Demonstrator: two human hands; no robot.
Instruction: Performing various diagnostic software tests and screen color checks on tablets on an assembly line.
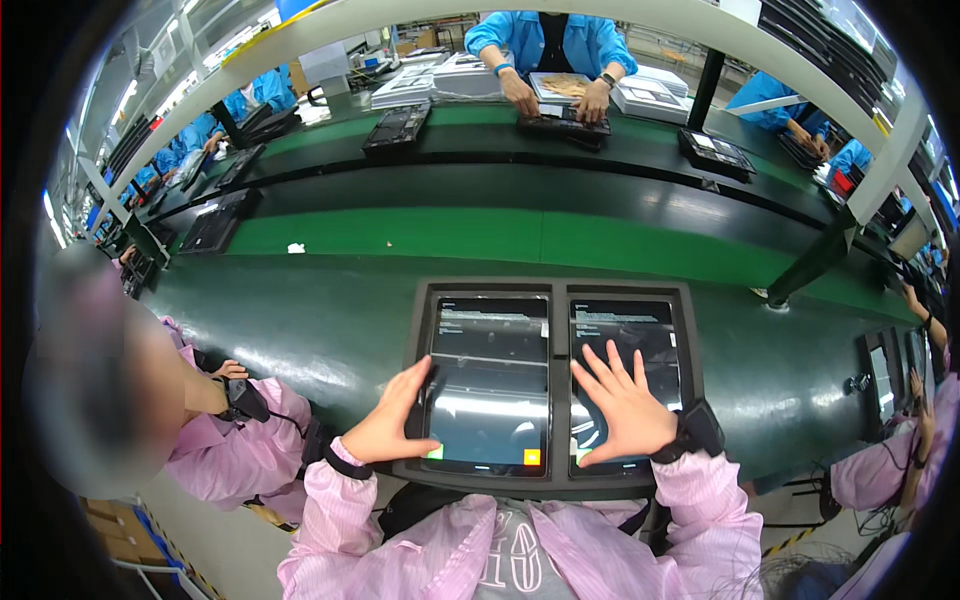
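Two dark tablets lie side by side in a black foam tray (558,390) with two compartments, at the near edge of the green bench. The left tablet (490,385) has its screen lit, with small text at the top and a green and an orange square at the bottom corners. My left hand (395,415) rests at its left edge, fingers apart, thumb at the green square. Spread over the right tablet (625,325) is my right hand (625,405), its thumb near the lower left corner and its palm hiding part of the screen. Neither hand holds anything.
A co-worker in pink (240,440) sits close at my left. Beyond the bench runs a dark conveyor (470,195) carrying trays, one at the left (220,220). Across it, a person in blue (550,50) handles a tray. A white post (880,160) stands at the right.
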